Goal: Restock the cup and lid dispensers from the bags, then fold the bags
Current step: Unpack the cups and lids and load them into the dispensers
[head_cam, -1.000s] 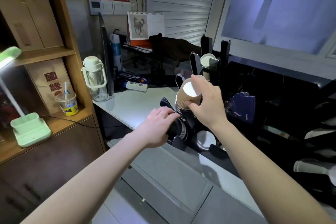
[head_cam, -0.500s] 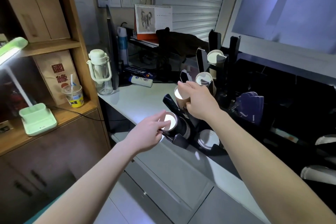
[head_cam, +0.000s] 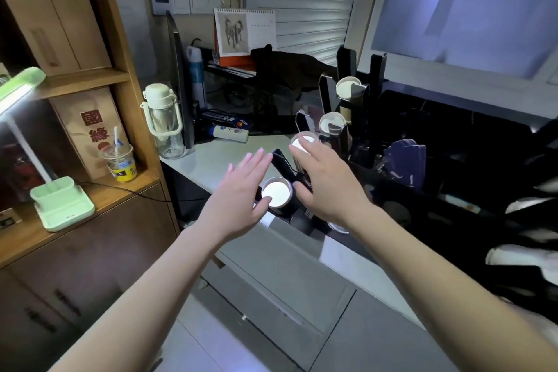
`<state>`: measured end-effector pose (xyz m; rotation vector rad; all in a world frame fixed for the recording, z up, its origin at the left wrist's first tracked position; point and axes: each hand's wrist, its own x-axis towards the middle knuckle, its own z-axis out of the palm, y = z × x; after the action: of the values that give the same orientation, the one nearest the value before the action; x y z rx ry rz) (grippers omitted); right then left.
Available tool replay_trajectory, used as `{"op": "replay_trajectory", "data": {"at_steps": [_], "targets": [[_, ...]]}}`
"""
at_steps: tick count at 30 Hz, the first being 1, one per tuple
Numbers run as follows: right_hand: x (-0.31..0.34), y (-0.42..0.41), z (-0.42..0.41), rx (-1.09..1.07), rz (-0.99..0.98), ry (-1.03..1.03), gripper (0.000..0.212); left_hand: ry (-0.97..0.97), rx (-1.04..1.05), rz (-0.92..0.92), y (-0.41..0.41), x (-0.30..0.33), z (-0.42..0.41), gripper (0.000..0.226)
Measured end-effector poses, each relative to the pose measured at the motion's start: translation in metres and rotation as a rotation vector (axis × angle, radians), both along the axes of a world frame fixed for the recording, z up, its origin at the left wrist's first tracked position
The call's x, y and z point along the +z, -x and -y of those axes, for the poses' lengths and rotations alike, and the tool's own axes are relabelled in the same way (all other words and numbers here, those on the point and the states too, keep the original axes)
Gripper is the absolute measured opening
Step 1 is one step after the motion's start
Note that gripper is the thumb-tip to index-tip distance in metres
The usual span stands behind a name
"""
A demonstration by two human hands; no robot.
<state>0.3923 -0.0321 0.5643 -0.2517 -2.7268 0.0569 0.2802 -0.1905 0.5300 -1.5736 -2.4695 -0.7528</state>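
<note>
1. The black tiered cup dispenser [head_cam: 329, 142] stood on the counter edge at centre frame, its slanted channels holding stacks of paper cups with their white bases toward the camera: one stack [head_cam: 276, 192] low at centre, another [head_cam: 303, 142] just above it, two more behind.
2. The left hand [head_cam: 241, 190] lay flat with fingers straight and spread, its thumb tip touching the base of the low stack.
3. The right hand [head_cam: 326, 184] was spread loose over the channel above, fingers relaxed and gripping nothing, fingertips at the second stack's base.
4. Judged from this, the step was seating the stacks. It would go best with a flat, even push along each channel's slope, so the cups nest straight and none cocks against the black dividers.
5. The right hand covered the channel under it, so how deep that stack sat could not be told.
6. No bags could be made out. The right of the frame was dark, with only pale, lid-like shapes [head_cam: 525, 257] showing; what they were stayed unclear.
</note>
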Motion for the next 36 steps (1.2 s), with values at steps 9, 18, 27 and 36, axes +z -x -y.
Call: {"op": "replay_trajectory", "data": {"at_steps": [9,18,27,36], "targets": [[-0.038,-0.107,0.039,-0.227,-0.018,0.16,0.053,-0.148,-0.27,0.013,-0.057,-0.004,0.0,0.066],[-0.092,-0.293,0.082,-0.71,0.019,0.29,0.049,-0.034,-0.693,0.096,-0.192,-0.059,-0.043,0.07],[-0.064,-0.461,0.135,-1.039,-0.238,0.279,0.041,-0.043,-1.022,-0.031,-0.346,-0.036,-0.059,0.058],[-0.064,-0.667,0.204,-1.223,-0.358,0.124,0.033,-0.108,-1.173,0.036,-0.551,-0.028,-0.056,0.048]]}}
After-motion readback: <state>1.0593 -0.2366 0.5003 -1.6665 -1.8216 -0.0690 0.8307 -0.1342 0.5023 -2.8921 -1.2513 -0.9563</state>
